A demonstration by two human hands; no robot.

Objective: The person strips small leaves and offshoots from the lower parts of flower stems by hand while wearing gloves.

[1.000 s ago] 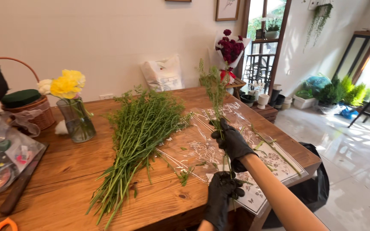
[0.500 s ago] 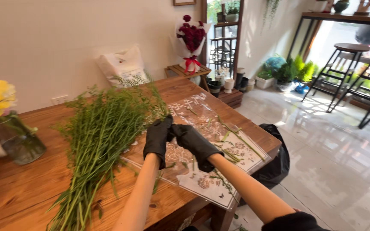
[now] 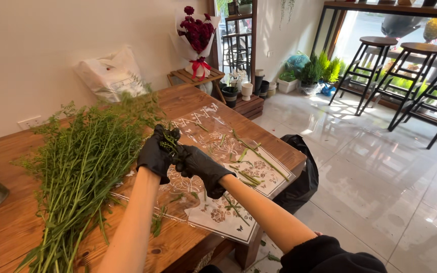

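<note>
I see my two hands in black gloves over a wooden table (image 3: pixel 16 237). My left hand (image 3: pixel 154 155) and my right hand (image 3: pixel 202 167) are touching, and both pinch a small green sprig (image 3: pixel 169 145) between them. Under them lies a clear sheet with white patterns (image 3: pixel 213 212), with cut stem bits (image 3: pixel 251 162) on it. To the left of my hands lies a big pile of green stems (image 3: pixel 84 167). A white plastic bag (image 3: pixel 111 76) leans by the wall. Dark red flowers in white wrap (image 3: pixel 197 33) stand past the table. A black bag (image 3: pixel 302 177) hangs by the table's edge. Tall stools (image 3: pixel 380 65) stand by the window.
</note>
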